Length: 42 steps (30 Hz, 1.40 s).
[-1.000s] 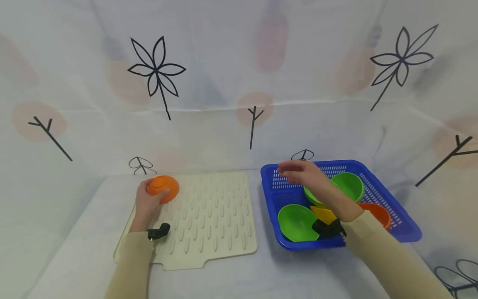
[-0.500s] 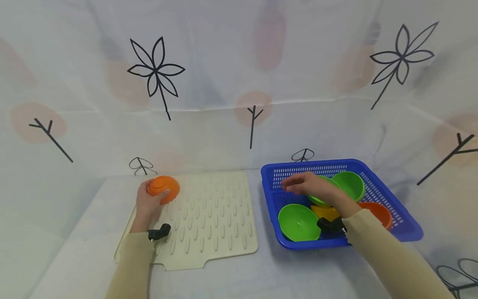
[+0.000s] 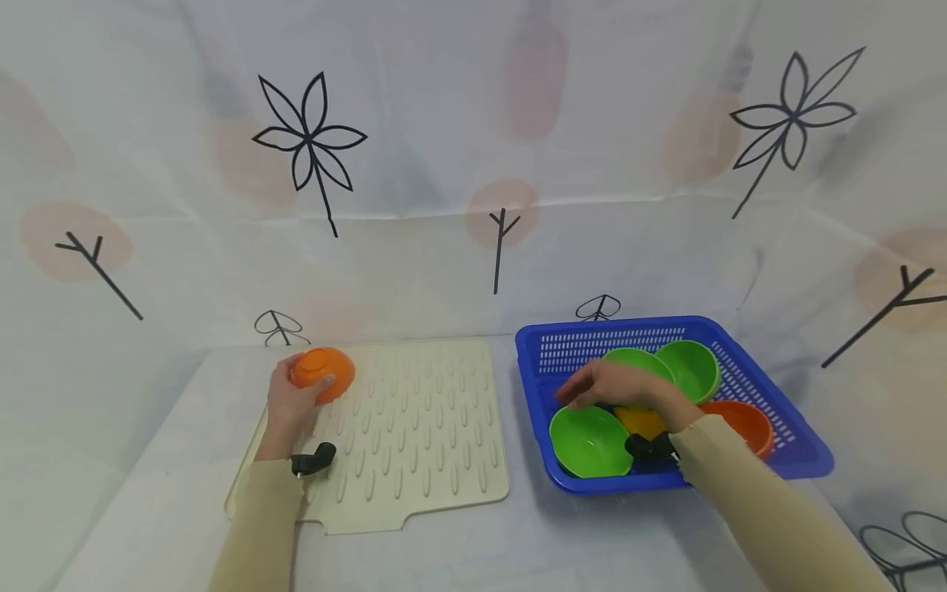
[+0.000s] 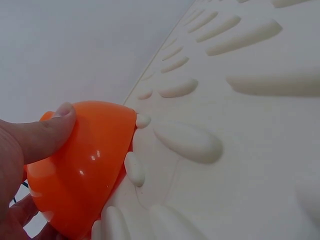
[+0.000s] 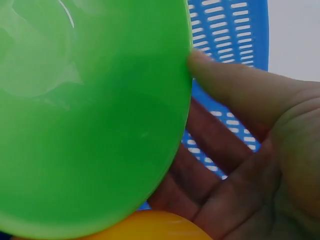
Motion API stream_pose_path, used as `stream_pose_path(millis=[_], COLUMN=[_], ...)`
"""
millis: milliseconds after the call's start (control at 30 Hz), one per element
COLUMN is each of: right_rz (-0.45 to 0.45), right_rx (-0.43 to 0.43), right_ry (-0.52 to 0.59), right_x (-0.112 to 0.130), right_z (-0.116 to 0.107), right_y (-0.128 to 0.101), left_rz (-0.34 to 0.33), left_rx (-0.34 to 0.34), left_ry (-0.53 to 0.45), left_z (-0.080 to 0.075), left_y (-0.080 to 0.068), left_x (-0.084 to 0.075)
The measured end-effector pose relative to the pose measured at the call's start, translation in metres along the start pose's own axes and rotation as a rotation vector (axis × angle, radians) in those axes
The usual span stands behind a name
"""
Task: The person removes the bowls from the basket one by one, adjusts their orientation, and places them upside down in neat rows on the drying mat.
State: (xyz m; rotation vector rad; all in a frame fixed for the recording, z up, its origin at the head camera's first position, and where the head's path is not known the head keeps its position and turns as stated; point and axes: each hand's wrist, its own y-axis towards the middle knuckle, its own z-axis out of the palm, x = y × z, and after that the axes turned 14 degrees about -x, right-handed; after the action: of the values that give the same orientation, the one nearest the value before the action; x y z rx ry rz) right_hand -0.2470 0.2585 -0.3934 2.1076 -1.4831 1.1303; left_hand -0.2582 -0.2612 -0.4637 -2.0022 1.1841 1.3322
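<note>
Broadly, a printed white cloth [image 3: 429, 107] rises behind a white-covered table [image 3: 166, 460]. On the table lies a cream draining board [image 3: 425, 411] with rows of raised pegs, and just to its right sits a blue perforated basket [image 3: 621, 485]. In the basket are two green bowls at the back, left [image 3: 636, 358] and right [image 3: 694, 374], an orange-red bowl [image 3: 749, 427] on the right, a yellow piece [image 3: 642, 423], mostly hidden, and the front green bowl [image 3: 592, 444], mouth up in the near left corner.

The left hand [image 3: 288, 404] grips an overturned orange bowl [image 3: 334, 374] at the board's far left corner, its rim against the pegs.

The right hand [image 3: 612, 384] is much the nearer to the front green bowl, which lies just on the person's side of it. Being round, that bowl offers no long axis. The thumb [image 5: 240, 85] meets the rim while loosely spread fingers pass behind the wall; no closed grasp shows, and whether those fingers touch is hidden.
</note>
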Motion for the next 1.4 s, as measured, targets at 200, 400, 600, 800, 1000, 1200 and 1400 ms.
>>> stream_pose_path(millis=[200,400,600,800,1000,1200,1400], right_rz=[-0.016,-0.021,-0.039,-0.079,-0.104,-0.081,-0.057], right_rx=[0.023,0.008,-0.010,-0.050,-0.116,-0.194,-0.287], right_ry=[-0.048,-0.045,-0.055,-0.066,-0.087,-0.058,-0.038], right_x=[0.001,0.000,0.002,0.006,0.015,0.024,0.026], right_z=[0.001,0.000,-0.003,-0.008,-0.020,-0.030,-0.031], right_y=[-0.001,-0.002,-0.002,-0.004,-0.010,-0.023,-0.037], left_rz=[0.002,0.010,0.010,0.001,0.010,0.020,0.022], left_rx=[-0.002,-0.004,-0.003,0.002,0.009,0.013,0.017], left_ry=[0.004,0.006,0.009,0.006,-0.001,0.002,0.010], left_z=[0.000,0.001,0.001,-0.001,-0.002,-0.004,-0.003], left_y=[0.002,0.003,0.002,0.000,0.001,0.003,0.004], left_x=[0.003,0.004,0.003,-0.001,0.000,0.002,0.002])
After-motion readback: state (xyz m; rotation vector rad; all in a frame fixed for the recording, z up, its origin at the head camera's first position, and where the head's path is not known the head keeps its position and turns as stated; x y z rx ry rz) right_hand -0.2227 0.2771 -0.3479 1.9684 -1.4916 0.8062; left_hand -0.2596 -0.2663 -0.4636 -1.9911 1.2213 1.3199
